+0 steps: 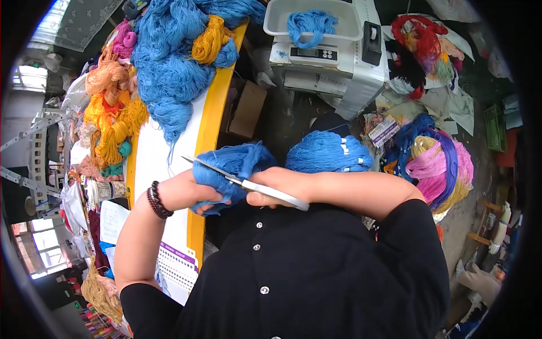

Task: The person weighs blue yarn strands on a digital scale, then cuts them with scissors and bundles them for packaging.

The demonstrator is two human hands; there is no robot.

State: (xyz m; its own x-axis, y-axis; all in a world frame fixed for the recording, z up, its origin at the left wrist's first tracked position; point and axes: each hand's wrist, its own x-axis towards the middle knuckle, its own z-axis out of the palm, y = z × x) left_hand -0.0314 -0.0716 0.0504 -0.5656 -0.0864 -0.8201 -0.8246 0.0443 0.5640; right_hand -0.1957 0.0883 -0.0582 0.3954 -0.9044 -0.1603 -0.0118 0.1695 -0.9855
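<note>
A bundle of blue yarn [243,157] is bunched up in front of my chest. My left hand [189,191], with a dark bead bracelet at the wrist, is wrapped around the bundle's left side, thumb across the strands. From the right, my right hand [274,183] grips the scissors [282,197] by their white handle. Their metal blades point left and lie across the yarn, in front of it in this view. Just beyond my right forearm rests a second blue yarn bundle [327,151] with white ties.
A white table [195,121] with a yellow edge bears a large blue yarn heap [169,62] and an orange-yellow skein [210,40]. Ahead, a scale [313,55] carries a white tub [276,25] with blue yarn. Multicoloured skeins [437,166] lie to the right.
</note>
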